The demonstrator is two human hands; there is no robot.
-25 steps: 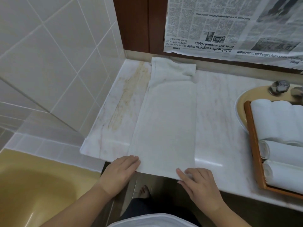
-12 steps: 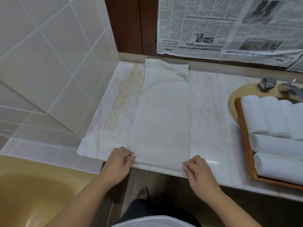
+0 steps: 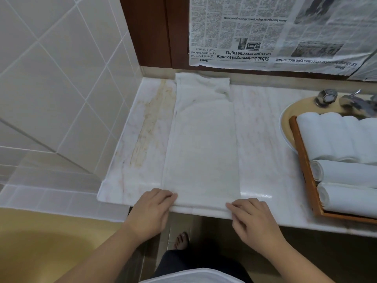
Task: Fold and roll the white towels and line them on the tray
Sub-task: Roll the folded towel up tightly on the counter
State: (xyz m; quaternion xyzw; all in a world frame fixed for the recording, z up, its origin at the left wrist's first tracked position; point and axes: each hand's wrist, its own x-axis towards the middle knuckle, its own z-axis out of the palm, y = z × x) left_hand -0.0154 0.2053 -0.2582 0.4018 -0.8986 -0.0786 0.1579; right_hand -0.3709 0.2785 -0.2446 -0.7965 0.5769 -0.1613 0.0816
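Observation:
A white towel (image 3: 202,150), folded into a long narrow strip, lies flat on the marble counter (image 3: 263,152) and runs from the front edge to the back wall. Its far end is bunched. My left hand (image 3: 152,209) grips the towel's near left corner with curled fingers. My right hand (image 3: 253,219) grips the near right corner the same way. A thin rolled hem shows between them at the counter's edge. At the right, a wooden tray (image 3: 306,170) holds several rolled white towels (image 3: 346,172).
The tray sits over a yellow sink (image 3: 285,123) with a metal tap (image 3: 326,98) behind it. A newspaper (image 3: 265,31) hangs on the back wall. A tiled wall and a yellow bathtub (image 3: 40,242) are at the left. A brown stain (image 3: 146,127) streaks the counter.
My fingers went from lying flat on the towel's near edge to curling round it. The near edge has turned over into a thin roll.

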